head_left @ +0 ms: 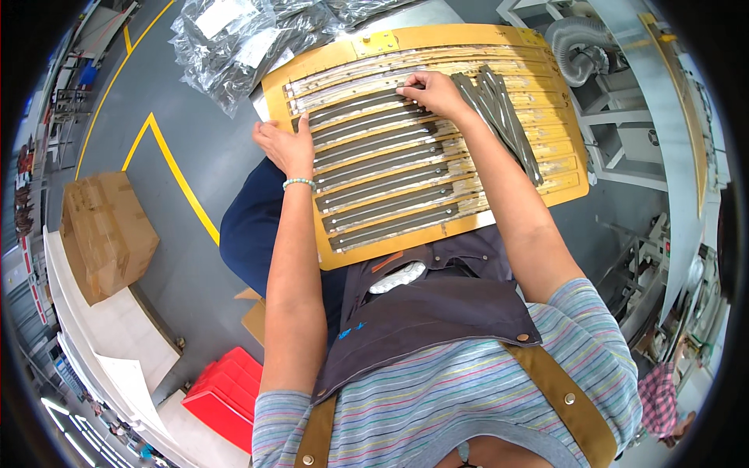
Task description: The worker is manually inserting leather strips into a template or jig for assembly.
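A yellow slotted board (460, 34) lies tilted across my lap. Several dark grey strips (382, 151) fill its lower slots in parallel rows, each with a pale mark near its end. Along the uppermost of these rows runs a dark strip (351, 107), whose right end my right hand (434, 93) pinches between thumb and fingers. At that row's left end, my left hand (289, 147) rests by the board's edge, thumb against the strip and fingers apart from the thumb. A bundle of loose dark strips (505, 125) lies aslant over the board's right half, beside my right forearm.
Clear plastic bags (242, 43) are heaped beyond the board's far left corner. A cardboard box (109, 234) and a red bin (228, 396) stand to the left. On the right are a silver flexible duct (581, 47) and white machine frames (632, 144). Someone in a checked shirt (658, 399) is at lower right.
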Motion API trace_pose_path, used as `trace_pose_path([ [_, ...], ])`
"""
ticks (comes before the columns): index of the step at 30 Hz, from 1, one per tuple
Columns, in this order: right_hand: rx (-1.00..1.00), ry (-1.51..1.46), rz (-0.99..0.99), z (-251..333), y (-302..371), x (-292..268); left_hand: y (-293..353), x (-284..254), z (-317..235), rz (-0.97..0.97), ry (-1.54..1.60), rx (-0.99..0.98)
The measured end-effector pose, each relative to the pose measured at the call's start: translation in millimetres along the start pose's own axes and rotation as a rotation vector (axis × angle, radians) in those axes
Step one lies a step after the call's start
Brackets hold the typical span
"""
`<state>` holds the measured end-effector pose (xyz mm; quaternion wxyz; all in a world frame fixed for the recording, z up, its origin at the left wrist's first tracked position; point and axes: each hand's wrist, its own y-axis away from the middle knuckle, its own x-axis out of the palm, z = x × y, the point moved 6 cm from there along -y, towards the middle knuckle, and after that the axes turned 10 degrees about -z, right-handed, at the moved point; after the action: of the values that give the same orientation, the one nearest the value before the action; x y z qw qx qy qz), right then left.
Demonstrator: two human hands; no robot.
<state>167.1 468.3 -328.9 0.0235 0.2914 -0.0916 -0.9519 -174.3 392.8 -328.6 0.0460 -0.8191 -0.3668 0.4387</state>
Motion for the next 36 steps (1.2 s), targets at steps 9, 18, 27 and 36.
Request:
trace_pose_path([
  [9,-0.104,0.093,-0.116,-3.7,-1.9,-0.7,-1.9,12.9,1.5,0.185,-0.169,-0.095],
  [18,-0.107,0.218,-0.15,3.6,-1.5,-1.9,-0.9,11.0,0.2,0.189,-0.185,-0.093],
  [27,-0.128,0.277,-0.237,9.8,5.4,-1.1,-0.2,12.9,2.7,0.159,-0.191,-0.041],
  [36,-0.234,0.483,-0.321,30.3,15.0,0.7,-0.2,12.7,1.9,0.161,-0.189,-0.037],
])
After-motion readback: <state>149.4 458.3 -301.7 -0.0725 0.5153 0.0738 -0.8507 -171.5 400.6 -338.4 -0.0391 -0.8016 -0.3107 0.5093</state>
